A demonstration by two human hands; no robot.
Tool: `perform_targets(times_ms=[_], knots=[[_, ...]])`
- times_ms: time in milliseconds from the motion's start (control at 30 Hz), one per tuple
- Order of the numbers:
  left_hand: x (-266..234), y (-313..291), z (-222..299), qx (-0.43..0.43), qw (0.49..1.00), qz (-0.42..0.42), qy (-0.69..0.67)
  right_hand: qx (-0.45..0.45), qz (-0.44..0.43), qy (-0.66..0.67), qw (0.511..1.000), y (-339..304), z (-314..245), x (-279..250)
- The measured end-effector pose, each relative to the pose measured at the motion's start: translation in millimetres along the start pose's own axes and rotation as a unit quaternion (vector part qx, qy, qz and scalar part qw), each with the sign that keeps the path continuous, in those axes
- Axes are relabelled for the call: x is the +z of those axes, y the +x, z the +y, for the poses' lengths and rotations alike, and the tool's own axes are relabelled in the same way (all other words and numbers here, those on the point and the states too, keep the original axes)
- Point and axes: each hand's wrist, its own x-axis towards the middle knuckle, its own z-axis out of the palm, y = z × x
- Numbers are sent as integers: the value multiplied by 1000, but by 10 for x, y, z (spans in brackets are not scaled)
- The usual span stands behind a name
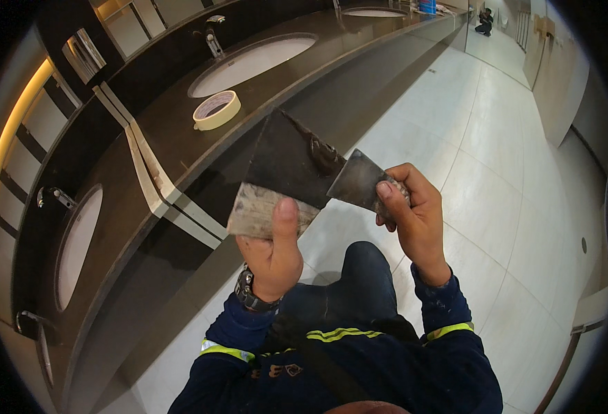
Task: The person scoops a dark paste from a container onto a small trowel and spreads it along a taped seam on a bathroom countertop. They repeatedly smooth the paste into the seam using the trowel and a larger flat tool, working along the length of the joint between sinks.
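My left hand (273, 255) is closed around the pale, stained grip part of a wide dark putty blade (276, 159), thumb lying on top. A glossy dark brown paste (324, 157) sits in a lump and a ridge along the blade's right edge. My right hand (418, 221) pinches a small grey square scraper (358, 181) between thumb and fingers. The scraper's left corner meets or overlaps the wide blade's right edge, just below the paste; whether they touch I cannot tell. Both tools are held in the air beside the dark counter, above my knees.
A roll of cream masking tape (217, 110) lies on the dark counter (172, 141) near an oval sink (255, 63) and a chrome faucet (213, 40). White strips (145, 165) cross the counter at left. Pale floor tiles (487, 165) stretch to the right.
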Motion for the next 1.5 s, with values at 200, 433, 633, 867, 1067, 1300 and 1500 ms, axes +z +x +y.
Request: perform_targets(times_ms=[200,433,633,867,1067,1300,1500], knots=[[93,13,-50,-56,996,41,-58,-29,16,-28,999,-28,-8,-11],[142,-21,-40,-38,998,44,8,-2,-4,-48,999,-4,-85,-66],[161,-71,32,-33,997,0,66,17,-3,-35,999,20,-162,-80],[-51,-141,-54,34,970,-154,187,10,-3,-11,1000,17,-303,-131],[-125,-198,-202,-4,928,-315,197,-48,25,40,998,95,-101,-182],[7,-207,-36,-398,850,12,-345,-301,-77,-150,939,49,386,-1],[-241,-150,3,-398,815,-18,-421,-217,-221,-130,942,91,190,-45]])
